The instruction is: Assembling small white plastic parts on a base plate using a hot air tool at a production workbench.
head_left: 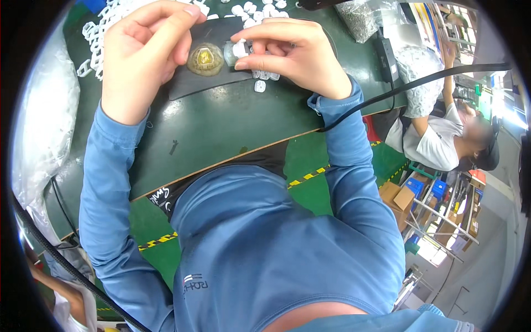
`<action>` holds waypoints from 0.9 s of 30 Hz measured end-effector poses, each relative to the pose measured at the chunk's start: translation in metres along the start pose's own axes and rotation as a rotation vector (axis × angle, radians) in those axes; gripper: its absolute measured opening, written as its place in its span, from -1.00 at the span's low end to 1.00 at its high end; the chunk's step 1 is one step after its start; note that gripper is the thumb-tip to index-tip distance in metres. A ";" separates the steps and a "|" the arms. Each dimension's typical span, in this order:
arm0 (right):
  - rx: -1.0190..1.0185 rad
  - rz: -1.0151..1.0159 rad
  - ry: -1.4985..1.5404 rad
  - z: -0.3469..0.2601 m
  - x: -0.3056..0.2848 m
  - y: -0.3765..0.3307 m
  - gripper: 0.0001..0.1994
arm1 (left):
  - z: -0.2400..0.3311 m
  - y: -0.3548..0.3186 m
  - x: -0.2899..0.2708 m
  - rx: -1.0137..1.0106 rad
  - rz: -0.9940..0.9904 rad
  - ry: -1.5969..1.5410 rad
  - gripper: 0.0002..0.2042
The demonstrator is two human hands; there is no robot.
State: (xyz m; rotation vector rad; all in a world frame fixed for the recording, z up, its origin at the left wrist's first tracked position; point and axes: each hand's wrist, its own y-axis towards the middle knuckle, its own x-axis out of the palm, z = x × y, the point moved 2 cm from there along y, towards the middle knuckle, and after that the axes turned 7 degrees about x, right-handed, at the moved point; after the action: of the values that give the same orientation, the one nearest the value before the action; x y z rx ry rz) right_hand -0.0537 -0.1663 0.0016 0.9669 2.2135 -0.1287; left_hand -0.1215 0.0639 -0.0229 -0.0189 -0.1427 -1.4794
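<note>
My right hand (293, 52) pinches a small white plastic part (240, 48) between thumb and index finger, with a clear edge showing on its left side. Across from it my left hand (145, 52) is closed, thumb and index fingertips together. Whatever sits in that pinch, if anything, is too small to make out. Between the hands a round, yellowish translucent dome (206, 59) rests on a dark flat mat (188, 86). Small white squarish pieces (260, 86) lie by the right hand, partly hidden beneath it, and more are heaped beyond the mat.
White chain-like plastic pieces (95, 41) spread over the green table (221, 119) at far left. Plastic bags (41, 110) stand at the left edge; a bag of small parts (357, 21) is far right. A black cable (409, 86) crosses my right sleeve. Another person (437, 138) sits at right.
</note>
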 end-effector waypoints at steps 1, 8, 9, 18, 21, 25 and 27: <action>0.034 -0.010 -0.006 0.001 0.001 -0.001 -0.68 | -0.001 0.000 0.001 -0.003 -0.002 -0.001 -0.78; -0.001 0.001 -0.046 -0.001 0.001 0.001 -0.68 | 0.000 -0.001 0.003 0.032 -0.027 0.071 -0.79; 0.010 0.015 -0.027 0.000 0.001 0.000 -0.68 | 0.000 -0.001 0.003 0.034 -0.028 0.069 -0.79; 0.048 0.037 -0.029 -0.007 -0.004 -0.010 -0.61 | 0.000 -0.011 0.016 0.384 0.060 0.253 -0.80; -0.152 0.280 -0.172 -0.005 -0.027 -0.032 -0.72 | 0.020 -0.015 0.029 0.598 -0.142 0.544 -0.64; 0.050 0.848 -0.059 0.022 -0.050 -0.067 -0.74 | 0.018 -0.012 0.042 0.774 -0.172 0.650 -0.47; -0.113 0.684 0.198 0.023 -0.078 -0.049 -0.41 | 0.014 -0.007 0.050 0.759 -0.181 0.691 -0.46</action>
State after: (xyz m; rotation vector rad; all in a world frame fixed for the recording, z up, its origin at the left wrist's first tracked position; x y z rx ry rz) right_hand -0.0372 -0.2560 0.0256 1.6623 1.9066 0.4152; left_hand -0.1257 0.0152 -0.0040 1.1280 -0.1343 -1.4506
